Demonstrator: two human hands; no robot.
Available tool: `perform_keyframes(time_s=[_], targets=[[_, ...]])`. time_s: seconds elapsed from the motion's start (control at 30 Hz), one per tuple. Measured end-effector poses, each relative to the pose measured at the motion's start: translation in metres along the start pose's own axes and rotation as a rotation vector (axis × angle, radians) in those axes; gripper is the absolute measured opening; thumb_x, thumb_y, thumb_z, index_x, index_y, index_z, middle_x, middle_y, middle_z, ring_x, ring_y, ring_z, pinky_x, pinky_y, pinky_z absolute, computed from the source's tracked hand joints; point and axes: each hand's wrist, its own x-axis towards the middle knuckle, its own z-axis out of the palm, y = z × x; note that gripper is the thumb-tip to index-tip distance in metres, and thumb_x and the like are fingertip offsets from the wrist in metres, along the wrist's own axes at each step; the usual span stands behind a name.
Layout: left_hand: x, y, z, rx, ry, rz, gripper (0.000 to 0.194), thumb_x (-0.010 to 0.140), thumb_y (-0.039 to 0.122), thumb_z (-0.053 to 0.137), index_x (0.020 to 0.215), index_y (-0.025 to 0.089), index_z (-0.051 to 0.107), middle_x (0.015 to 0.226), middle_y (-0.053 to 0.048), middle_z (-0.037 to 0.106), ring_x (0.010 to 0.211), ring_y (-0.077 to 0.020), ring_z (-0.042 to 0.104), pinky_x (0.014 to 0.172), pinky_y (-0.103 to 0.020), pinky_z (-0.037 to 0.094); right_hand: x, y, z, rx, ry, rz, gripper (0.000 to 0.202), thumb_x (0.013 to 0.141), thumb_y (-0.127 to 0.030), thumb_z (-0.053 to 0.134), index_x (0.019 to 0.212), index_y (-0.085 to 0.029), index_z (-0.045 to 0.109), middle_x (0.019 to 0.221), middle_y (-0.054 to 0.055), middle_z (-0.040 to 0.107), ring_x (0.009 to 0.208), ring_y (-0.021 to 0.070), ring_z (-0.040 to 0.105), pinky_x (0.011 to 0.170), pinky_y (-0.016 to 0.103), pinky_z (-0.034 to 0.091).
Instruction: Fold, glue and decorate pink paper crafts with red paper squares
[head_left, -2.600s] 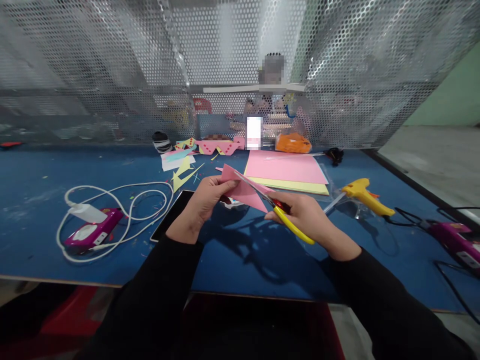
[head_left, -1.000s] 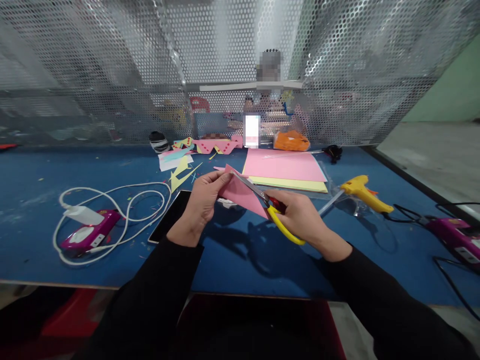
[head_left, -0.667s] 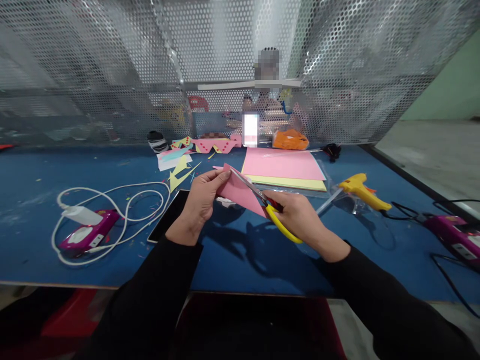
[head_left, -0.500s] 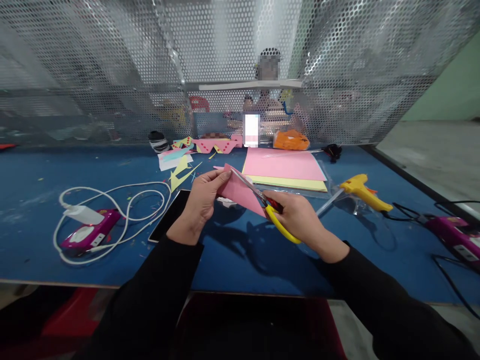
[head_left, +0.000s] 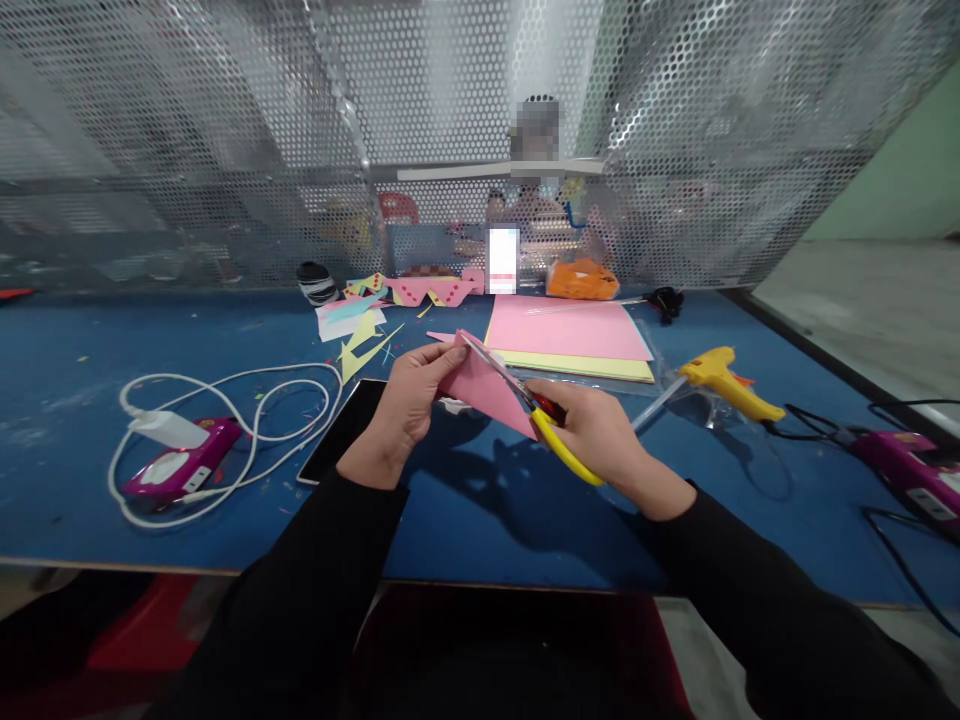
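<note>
Between thumb and fingers, my left hand (head_left: 414,395) pinches the upper left corner of a piece of pink paper (head_left: 491,393) above the table. My right hand (head_left: 600,430) is closed around the yellow handles of a pair of scissors (head_left: 566,452). The scissors' blades lie along the paper's upper edge, their tips close to my left thumb. Below the left hand, a small white object on the table is mostly hidden. A black phone (head_left: 345,425) rests beside my left wrist.
Behind my hands lies a stack of pink and yellow sheets (head_left: 570,330). A yellow glue gun (head_left: 731,385) sits to the right, purple power strips (head_left: 184,460) and a white cable (head_left: 262,437) to the left. Paper scraps (head_left: 364,345) and an orange packet (head_left: 583,280) stand near the perforated metal screen (head_left: 247,150).
My left hand and the pink paper have shifted slightly to the right. The scissors stay along the paper's edge, and my right hand has barely moved.
</note>
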Motion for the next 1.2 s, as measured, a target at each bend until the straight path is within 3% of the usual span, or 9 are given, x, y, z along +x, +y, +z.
perform_keyframes(time_s=[0.7, 0.93, 1.07, 1.2], targets=[[0.0, -0.003, 0.001, 0.024, -0.018, -0.008, 0.031, 0.058, 0.038, 0.09, 0.075, 0.016, 0.078, 0.072, -0.005, 0.073, 0.063, -0.0143, 0.06, 0.06, -0.026, 0.048, 0.001, -0.001, 0.005, 0.043, -0.022, 0.021, 0.035, 0.085, -0.025, 0.051, 0.113, -0.025, 0.072, 0.09, 0.004, 0.075, 0.075, 0.0179, 0.064, 0.064, 0.027, 0.039], [-0.001, -0.002, 0.002, 0.041, -0.014, -0.011, 0.032, 0.058, 0.039, 0.091, 0.075, 0.016, 0.078, 0.073, -0.006, 0.073, 0.063, -0.015, 0.061, 0.059, -0.027, 0.048, 0.002, -0.003, 0.004, 0.102, -0.039, 0.029, 0.029, 0.086, -0.025, 0.052, 0.106, -0.025, 0.073, 0.084, 0.002, 0.074, 0.068, 0.0154, 0.061, 0.061, 0.026, 0.037], [-0.001, -0.002, 0.001, 0.027, 0.008, -0.007, 0.037, 0.053, 0.042, 0.093, 0.075, 0.016, 0.077, 0.072, -0.004, 0.072, 0.063, -0.0149, 0.06, 0.058, -0.026, 0.047, 0.004, 0.001, 0.004, 0.118, 0.025, 0.077, 0.03, 0.087, -0.036, 0.055, 0.106, -0.022, 0.073, 0.076, 0.002, 0.07, 0.064, 0.0155, 0.057, 0.06, 0.026, 0.036], [0.002, 0.001, -0.002, -0.024, 0.06, 0.022, 0.041, 0.049, 0.042, 0.093, 0.074, 0.014, 0.074, 0.069, -0.001, 0.067, 0.061, -0.0125, 0.057, 0.056, -0.024, 0.045, 0.009, 0.012, 0.003, 0.205, 0.214, 0.159, 0.043, 0.087, -0.054, 0.058, 0.108, -0.018, 0.071, 0.067, 0.0, 0.062, 0.06, 0.0141, 0.052, 0.059, 0.027, 0.037]])
